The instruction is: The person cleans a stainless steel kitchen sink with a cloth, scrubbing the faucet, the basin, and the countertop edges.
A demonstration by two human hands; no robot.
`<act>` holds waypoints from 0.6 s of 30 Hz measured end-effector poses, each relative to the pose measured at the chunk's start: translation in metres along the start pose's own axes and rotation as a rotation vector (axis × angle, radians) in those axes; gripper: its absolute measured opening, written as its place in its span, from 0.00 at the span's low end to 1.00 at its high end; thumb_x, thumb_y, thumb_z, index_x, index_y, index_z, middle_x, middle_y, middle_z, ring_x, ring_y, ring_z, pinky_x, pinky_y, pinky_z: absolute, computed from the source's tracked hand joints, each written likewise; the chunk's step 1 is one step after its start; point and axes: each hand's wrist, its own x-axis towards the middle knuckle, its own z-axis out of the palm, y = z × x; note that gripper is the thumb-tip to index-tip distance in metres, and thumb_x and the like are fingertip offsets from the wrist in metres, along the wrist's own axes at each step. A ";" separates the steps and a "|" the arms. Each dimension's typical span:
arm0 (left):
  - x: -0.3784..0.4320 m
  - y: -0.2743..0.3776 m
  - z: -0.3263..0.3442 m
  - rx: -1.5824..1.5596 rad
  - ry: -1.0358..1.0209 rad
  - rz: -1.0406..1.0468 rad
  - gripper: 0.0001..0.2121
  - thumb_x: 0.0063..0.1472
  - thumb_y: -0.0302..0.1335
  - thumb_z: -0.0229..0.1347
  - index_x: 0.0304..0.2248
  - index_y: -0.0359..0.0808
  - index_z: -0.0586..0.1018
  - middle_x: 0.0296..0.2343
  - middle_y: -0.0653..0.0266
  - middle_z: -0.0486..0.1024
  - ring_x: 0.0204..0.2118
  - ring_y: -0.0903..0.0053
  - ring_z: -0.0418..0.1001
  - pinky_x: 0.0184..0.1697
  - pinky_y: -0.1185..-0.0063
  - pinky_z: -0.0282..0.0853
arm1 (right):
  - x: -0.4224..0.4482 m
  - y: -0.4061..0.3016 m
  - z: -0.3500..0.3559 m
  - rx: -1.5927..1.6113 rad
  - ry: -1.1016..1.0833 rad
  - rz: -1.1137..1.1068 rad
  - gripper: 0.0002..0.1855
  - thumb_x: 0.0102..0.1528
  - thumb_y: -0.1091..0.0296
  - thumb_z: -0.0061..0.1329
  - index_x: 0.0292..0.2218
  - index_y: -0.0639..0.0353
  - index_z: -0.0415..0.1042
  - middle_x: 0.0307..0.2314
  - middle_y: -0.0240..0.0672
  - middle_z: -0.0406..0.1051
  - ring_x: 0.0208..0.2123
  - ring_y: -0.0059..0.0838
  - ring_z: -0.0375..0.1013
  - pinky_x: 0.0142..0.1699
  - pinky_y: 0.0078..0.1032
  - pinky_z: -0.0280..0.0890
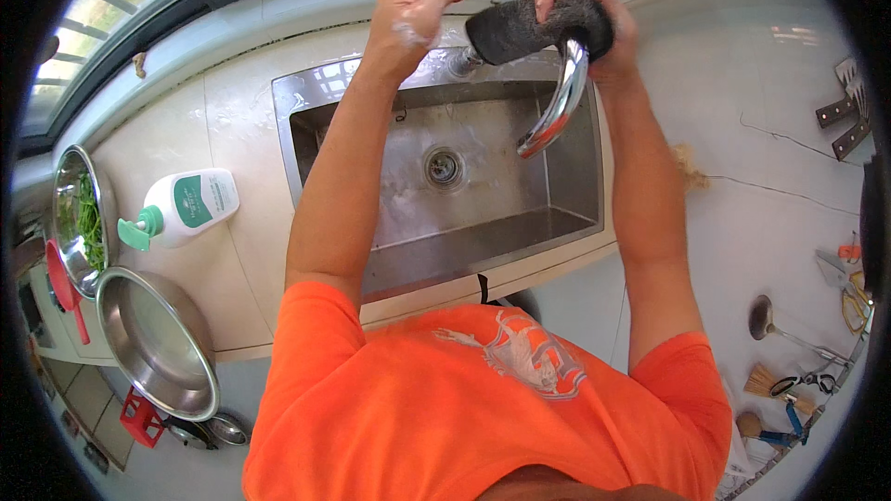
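Above the back of the sink, my right hand point(616, 28) curls its fingers over a dark grey, rough-textured pad or sleeve point(508, 31). That thing lies against a chrome tap point(567, 90); whether it is fixed there I cannot tell. The spout's end hangs over the stainless steel sink point(487, 132), and its base stands on the back rim. To the left of the tap, my left hand point(418, 10) is raised with bent fingers and nothing visible in it. White suds cling near its thumb and wrist.
Left of the sink, a white pump bottle point(202, 205) lies on the counter. Beyond it are a metal bowl of greens point(101, 202), a red-handled utensil point(62, 278) and a steel basin point(188, 334). Spatulas point(853, 111), a ladle point(762, 320) and scissors point(804, 384) are at the right.
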 end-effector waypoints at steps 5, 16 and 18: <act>-0.005 -0.049 0.028 0.092 -0.134 -0.198 0.24 0.57 0.18 0.57 0.55 0.32 0.71 0.45 0.62 0.76 0.43 0.76 0.74 0.50 0.79 0.70 | -0.015 0.107 -0.034 0.094 0.131 -0.017 0.18 0.62 0.57 0.41 0.30 0.63 0.72 0.27 0.33 0.70 0.30 0.29 0.69 0.39 0.25 0.65; -0.033 -0.115 0.013 0.558 -0.277 -0.214 0.23 0.47 0.14 0.60 0.46 0.32 0.74 0.42 0.47 0.73 0.48 0.50 0.68 0.55 0.65 0.63 | -0.065 0.141 0.026 -0.095 0.723 0.206 0.15 0.65 0.64 0.41 0.44 0.65 0.72 0.41 0.39 0.74 0.42 0.30 0.73 0.48 0.31 0.67; -0.038 -0.129 0.017 0.781 -0.292 0.028 0.17 0.51 0.15 0.57 0.42 0.31 0.71 0.38 0.46 0.71 0.44 0.49 0.67 0.48 0.63 0.62 | -0.085 0.116 0.052 0.018 0.794 0.231 0.16 0.65 0.64 0.40 0.45 0.65 0.73 0.40 0.39 0.75 0.41 0.30 0.74 0.47 0.30 0.67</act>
